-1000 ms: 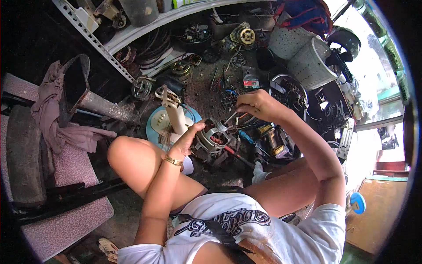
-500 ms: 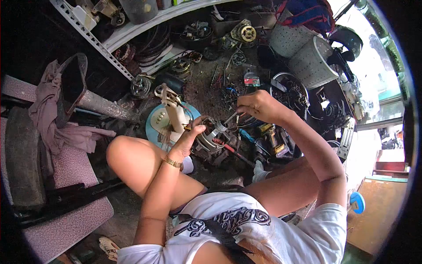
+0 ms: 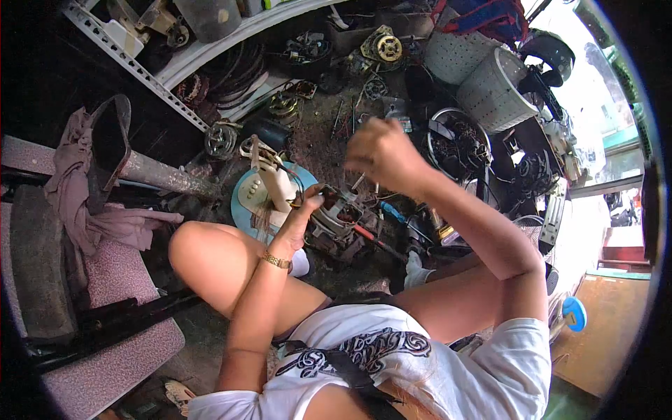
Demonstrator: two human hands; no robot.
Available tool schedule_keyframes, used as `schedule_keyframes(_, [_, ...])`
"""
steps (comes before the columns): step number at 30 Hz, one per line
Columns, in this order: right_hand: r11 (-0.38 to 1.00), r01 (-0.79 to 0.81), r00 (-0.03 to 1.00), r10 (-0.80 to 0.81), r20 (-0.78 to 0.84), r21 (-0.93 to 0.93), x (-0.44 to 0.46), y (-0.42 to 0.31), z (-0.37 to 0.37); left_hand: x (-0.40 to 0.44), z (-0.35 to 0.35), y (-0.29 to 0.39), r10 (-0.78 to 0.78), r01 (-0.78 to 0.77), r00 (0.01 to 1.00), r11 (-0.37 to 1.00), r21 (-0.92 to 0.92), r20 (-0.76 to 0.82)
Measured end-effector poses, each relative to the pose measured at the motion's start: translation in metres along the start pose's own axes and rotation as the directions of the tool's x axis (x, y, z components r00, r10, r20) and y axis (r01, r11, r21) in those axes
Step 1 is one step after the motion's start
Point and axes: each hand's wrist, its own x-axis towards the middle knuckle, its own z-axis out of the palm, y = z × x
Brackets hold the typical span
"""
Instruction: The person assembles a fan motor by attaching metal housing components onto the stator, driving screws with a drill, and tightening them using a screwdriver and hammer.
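Note:
A metal motor housing [image 3: 334, 222] with an open middle sits between my legs. My left hand [image 3: 302, 213] grips its left edge, thumb on top. Above and right of it is my right hand [image 3: 381, 155], fingers curled down and smeared by motion. A thin metal shaft [image 3: 358, 185] shows below those fingers, its lower end at the housing; the hand hides its upper part. Left of the housing stands a fan base [image 3: 245, 192], light blue and cream, with an upright cream neck [image 3: 278, 187].
Loose motor parts [image 3: 283, 105] and wires lie on the dirty floor [image 3: 315, 140]. A metal bowl [image 3: 458, 133] of small parts and a white perforated basket [image 3: 493, 94] stand at the right. A red-handled tool [image 3: 378, 241] lies beside the housing. Cloth [image 3: 84, 203] hangs at the left.
My right hand has moved left and slightly up, and its fingers have turned more downward. The left hand stays at the housing, which has tilted a little.

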Motion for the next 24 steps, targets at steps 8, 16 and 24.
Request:
schedule_keyframes(8, [0.916, -0.094, 0.995, 0.097, -0.013, -0.390, -0.005, -0.020, -0.116, 0.002, 0.000, 0.003, -0.144, 0.136, 0.990, 0.954, -0.267, -0.010])
schedule_keyframes(16, [0.888, 0.063, 0.941, 0.099, 0.323, -0.456, -0.028, -0.140, -0.145, 0.006, -0.021, -0.007, -0.265, 0.316, 0.948, 0.856, -0.409, 0.177])
schedule_keyframes(24, [0.926, 0.117, 0.975, -0.038, 0.218, -0.359, -0.036, -0.133, -0.163, -0.005, -0.014, -0.011, -0.170, 0.168, 0.985, 0.950, -0.263, 0.016])
